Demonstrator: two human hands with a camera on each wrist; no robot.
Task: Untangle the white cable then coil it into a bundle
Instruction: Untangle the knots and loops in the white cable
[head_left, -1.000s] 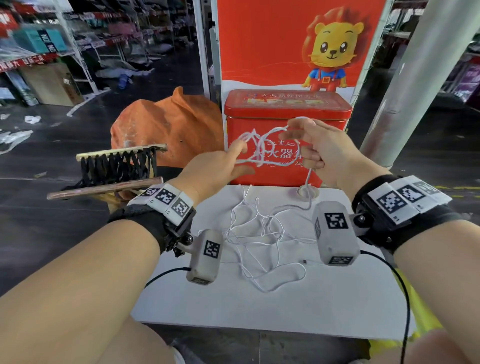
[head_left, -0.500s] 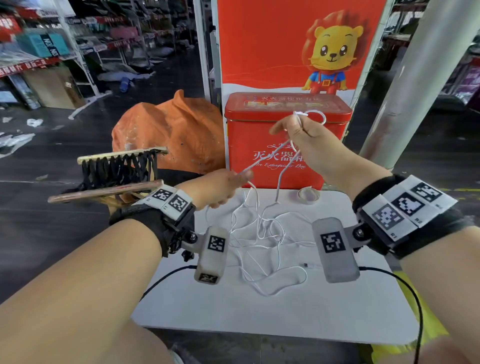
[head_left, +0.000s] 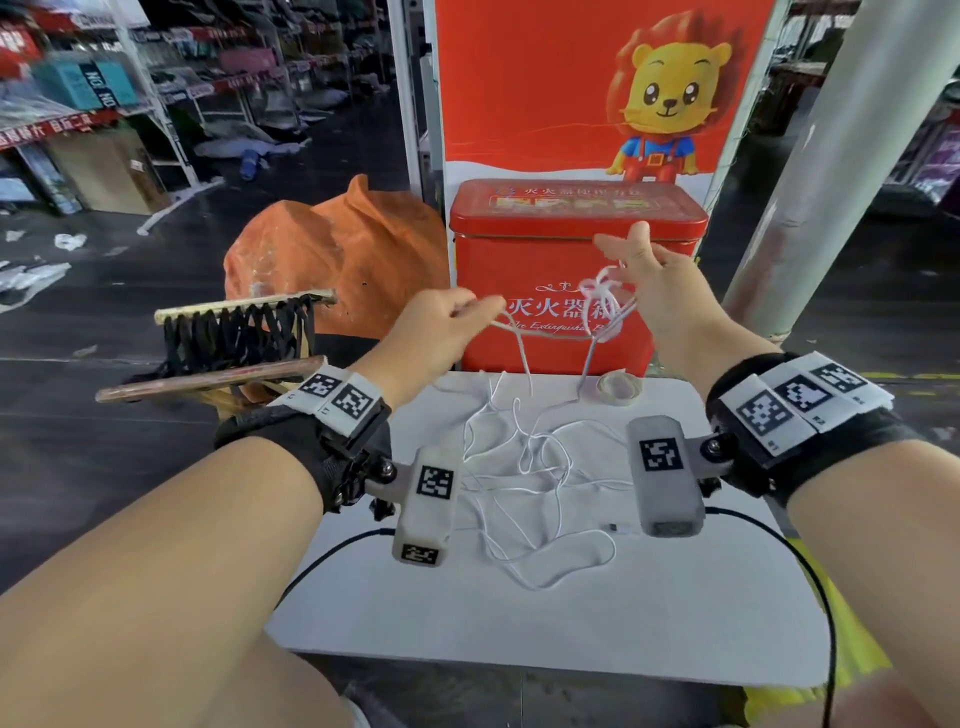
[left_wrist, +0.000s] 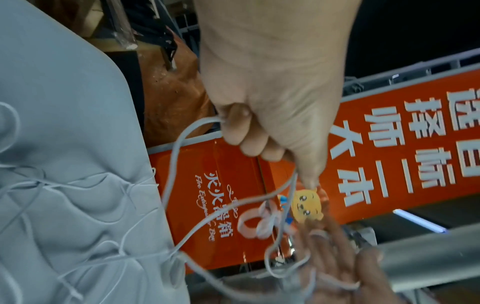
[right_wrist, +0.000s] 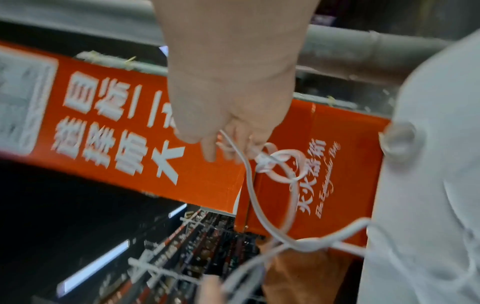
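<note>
On white table (head_left: 675, 623), tangled white cable (head_left: 524, 467) sprawls.

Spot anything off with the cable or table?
Yes: the white cable is still a tangled sprawl on the white table, with a small knot bunched at the right hand. Nothing spilled or broken.

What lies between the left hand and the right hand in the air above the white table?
In the head view, a stretch of the thin white cable runs from the left hand to the right hand, with a small knot of loops near the right.
</note>
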